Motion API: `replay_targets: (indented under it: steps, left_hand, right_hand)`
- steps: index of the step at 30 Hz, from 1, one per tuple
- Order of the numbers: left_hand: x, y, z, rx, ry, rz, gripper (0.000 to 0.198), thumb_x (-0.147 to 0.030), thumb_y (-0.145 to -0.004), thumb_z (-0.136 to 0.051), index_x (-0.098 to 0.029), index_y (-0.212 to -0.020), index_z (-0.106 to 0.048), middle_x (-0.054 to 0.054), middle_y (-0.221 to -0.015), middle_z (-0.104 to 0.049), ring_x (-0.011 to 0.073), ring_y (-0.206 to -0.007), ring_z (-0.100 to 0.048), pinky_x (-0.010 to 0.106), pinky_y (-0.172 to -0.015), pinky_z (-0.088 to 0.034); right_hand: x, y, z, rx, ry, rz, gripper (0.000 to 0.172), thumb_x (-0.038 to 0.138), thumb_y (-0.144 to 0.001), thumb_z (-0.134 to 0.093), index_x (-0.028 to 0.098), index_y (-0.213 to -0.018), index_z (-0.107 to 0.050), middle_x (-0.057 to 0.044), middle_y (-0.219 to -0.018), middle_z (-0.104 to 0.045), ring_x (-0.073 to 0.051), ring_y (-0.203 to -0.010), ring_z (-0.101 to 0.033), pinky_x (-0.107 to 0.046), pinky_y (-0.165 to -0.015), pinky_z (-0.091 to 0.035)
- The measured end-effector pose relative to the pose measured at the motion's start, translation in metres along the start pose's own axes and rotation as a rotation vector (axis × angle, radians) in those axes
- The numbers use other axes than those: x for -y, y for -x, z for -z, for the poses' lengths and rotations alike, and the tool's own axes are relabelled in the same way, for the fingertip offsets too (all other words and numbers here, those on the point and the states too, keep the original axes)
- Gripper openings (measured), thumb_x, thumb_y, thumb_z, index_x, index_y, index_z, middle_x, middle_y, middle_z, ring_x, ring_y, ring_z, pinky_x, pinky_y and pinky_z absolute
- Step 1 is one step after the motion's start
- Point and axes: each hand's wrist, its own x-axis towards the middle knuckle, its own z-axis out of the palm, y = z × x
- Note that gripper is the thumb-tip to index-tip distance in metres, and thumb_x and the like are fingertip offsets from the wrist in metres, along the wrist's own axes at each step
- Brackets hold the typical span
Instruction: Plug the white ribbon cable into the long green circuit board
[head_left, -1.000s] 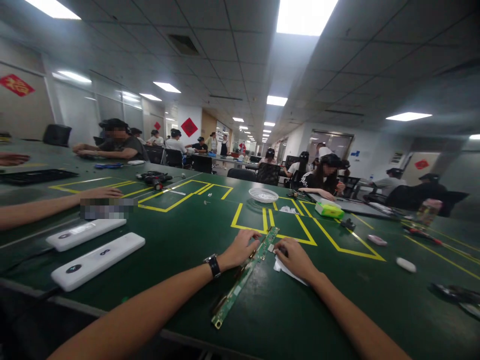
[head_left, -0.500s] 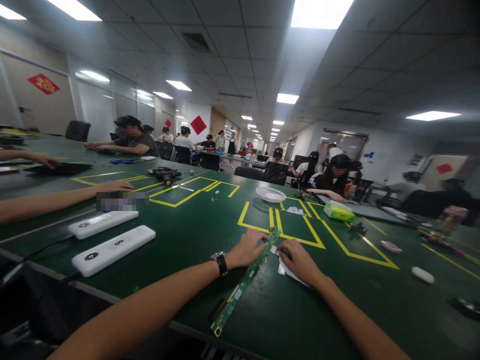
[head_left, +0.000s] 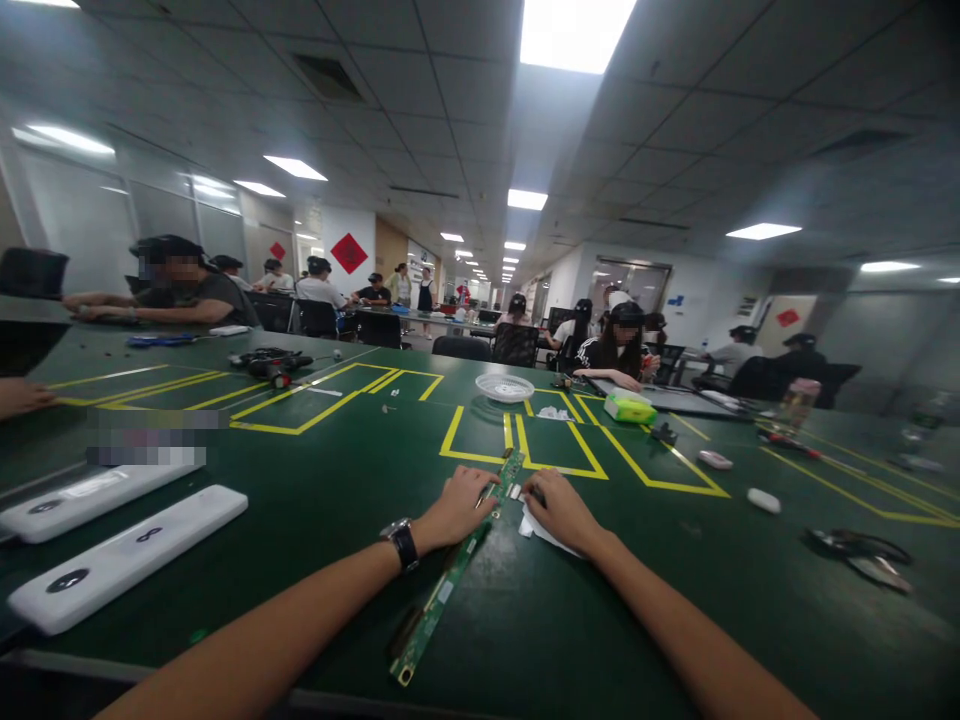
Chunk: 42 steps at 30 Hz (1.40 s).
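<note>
Left hand (head_left: pixel 459 508) had half-curled fingers on a long green circuit board (head_left: pixel 444 598), work seemingly unfinished; right hand (head_left: pixel 564 508) curled beside, both grips unclear.

On the worktop (head_left: pixel 570 625), the circuit board (head_left: pixel 444 592) lies between left hand (head_left: pixel 456 507) and right hand (head_left: pixel 564 510), the dish (head_left: pixel 505 394) beyond.

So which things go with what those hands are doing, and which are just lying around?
Seem to belong:
- long, narrow green circuit board, at the left hand
- thin white sheet, partly hidden by the right hand

Probably just lying about:
- round whitish see-through dish
- bright green packet
- long white bar marked 8
</note>
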Motion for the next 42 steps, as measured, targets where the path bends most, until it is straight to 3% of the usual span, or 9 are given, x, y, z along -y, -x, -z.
replay_targets:
  steps: [5, 11, 16, 21, 23, 26, 30, 36, 42]
  left_hand:
    - [0.001, 0.001, -0.004, 0.093, -0.092, -0.003, 0.046, -0.045, -0.088, -0.046, -0.031, -0.132, -0.046, 0.009, -0.131, -0.049, 0.0310, -0.115, -0.038, 0.047, -0.091, -0.034]
    - [-0.001, 0.000, -0.005, 0.120, -0.072, -0.031, 0.050, -0.044, -0.083, -0.055, -0.031, -0.131, -0.047, 0.008, -0.131, -0.049, 0.0322, -0.117, -0.038, 0.048, -0.092, -0.032]
    - [0.000, -0.003, -0.005, 0.105, 0.120, 0.028, 0.054, -0.027, -0.075, -0.064, -0.029, -0.128, -0.050, 0.006, -0.131, -0.051, 0.0302, -0.116, -0.042, 0.047, -0.095, -0.033]
    - [0.005, -0.008, -0.010, 0.024, 0.446, -0.084, 0.062, -0.002, -0.065, -0.060, -0.019, -0.125, -0.052, 0.009, -0.128, -0.052, 0.0238, -0.120, -0.044, 0.039, -0.105, -0.029]
    - [0.008, -0.011, -0.012, 0.006, 0.568, -0.039, 0.064, 0.002, -0.063, -0.056, -0.018, -0.124, -0.053, 0.009, -0.126, -0.054, 0.0224, -0.114, -0.049, 0.037, -0.101, -0.035]
    - [0.009, -0.013, -0.014, 0.024, 0.755, 0.106, 0.065, 0.002, -0.064, -0.052, -0.017, -0.126, -0.050, 0.010, -0.124, -0.056, 0.0172, -0.090, -0.060, 0.028, -0.075, -0.049]
    - [0.003, -0.014, -0.011, -0.025, 0.989, 0.212, 0.062, -0.001, -0.066, -0.055, -0.018, -0.125, -0.050, 0.012, -0.134, -0.049, 0.0154, -0.086, -0.061, 0.015, -0.049, -0.043]
    - [-0.005, -0.014, 0.000, -0.036, 1.200, 0.291, 0.061, -0.007, -0.068, -0.064, -0.018, -0.126, -0.049, 0.014, -0.138, -0.046, 0.0115, -0.075, -0.060, 0.016, -0.047, -0.046]
    - [-0.002, -0.015, 0.003, -0.042, 1.243, 0.263, 0.059, -0.010, -0.070, -0.066, -0.018, -0.127, -0.050, 0.012, -0.138, -0.045, 0.0138, -0.082, -0.061, 0.017, -0.050, -0.049]
  right_hand:
    - [0.007, 0.001, 0.001, 0.014, -0.028, 0.028, 0.013, 0.022, -0.084, -0.053, 0.018, -0.093, -0.063, -0.006, -0.093, -0.062, -0.020, -0.094, -0.054, -0.032, -0.085, -0.038]
    - [0.016, 0.002, 0.000, -0.036, 0.048, -0.044, 0.028, 0.031, -0.082, -0.059, 0.017, -0.106, -0.059, -0.011, -0.106, -0.059, -0.023, -0.104, -0.050, -0.034, -0.090, -0.036]
    - [0.017, 0.004, 0.001, -0.028, 0.062, -0.082, 0.018, 0.033, -0.081, -0.060, 0.018, -0.091, -0.063, -0.010, -0.103, -0.057, -0.023, -0.101, -0.050, -0.033, -0.088, -0.037]
    - [0.015, 0.004, 0.000, -0.006, -0.024, -0.074, 0.012, 0.029, -0.080, -0.060, 0.019, -0.088, -0.061, -0.007, -0.098, -0.059, -0.021, -0.097, -0.051, -0.031, -0.084, -0.037]
    - [0.015, 0.004, 0.000, -0.008, -0.062, -0.103, 0.014, 0.029, -0.078, -0.062, 0.019, -0.088, -0.060, -0.006, -0.096, -0.059, -0.020, -0.094, -0.052, -0.031, -0.081, -0.037]
    - [0.017, 0.004, 0.002, -0.015, -0.178, -0.149, 0.016, 0.028, -0.076, -0.063, 0.019, -0.089, -0.059, -0.004, -0.090, -0.061, -0.018, -0.087, -0.053, -0.028, -0.077, -0.038]
    - [0.019, 0.002, 0.005, -0.011, -0.474, -0.236, 0.013, 0.028, -0.077, -0.060, 0.018, -0.084, -0.056, 0.001, -0.078, -0.059, -0.013, -0.071, -0.052, -0.024, -0.066, -0.038]
    - [0.022, -0.001, 0.000, 0.036, -0.904, -0.407, 0.026, 0.040, -0.073, -0.065, 0.017, -0.075, -0.054, 0.004, -0.063, -0.054, -0.010, -0.055, -0.046, -0.021, -0.053, -0.033]
    - [0.024, 0.000, 0.001, 0.055, -1.056, -0.438, 0.033, 0.048, -0.074, -0.064, 0.017, -0.073, -0.054, 0.004, -0.060, -0.054, -0.009, -0.052, -0.045, -0.021, -0.050, -0.033]
